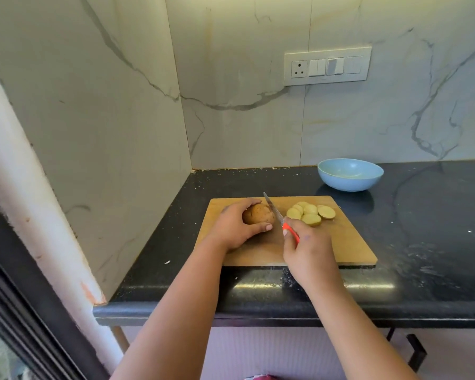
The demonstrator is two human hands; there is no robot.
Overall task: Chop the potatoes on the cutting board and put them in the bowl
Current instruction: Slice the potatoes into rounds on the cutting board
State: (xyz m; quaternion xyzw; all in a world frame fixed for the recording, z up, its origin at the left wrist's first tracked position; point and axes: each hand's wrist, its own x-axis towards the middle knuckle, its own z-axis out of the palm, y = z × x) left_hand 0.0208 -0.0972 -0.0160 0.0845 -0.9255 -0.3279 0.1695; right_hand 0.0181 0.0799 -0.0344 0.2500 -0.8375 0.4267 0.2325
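Two bare hands are at work over a wooden cutting board (340, 242) that lies on a black speckled countertop (436, 242). Her or his left hand (232, 226) curls around a whole, unpeeled brown potato (258, 213) on the board's left part, fingers over the top and thumb pressed against the near side. Right beside it, the right hand (307, 248) grips the orange handle of a kitchen knife (279, 216); the blade points away from the person and sits just at the potato's right end, though I cannot tell whether the edge has entered it. To the right of the blade, a small cluster of pale yellow potato slices (310, 212) lies overlapping on the board's far part. Beyond the board's far right corner, a light blue bowl (350, 175) stands on the countertop near the marble-patterned wall, with nothing visible inside. On that wall a white switch panel (327, 65) with a socket is mounted above.
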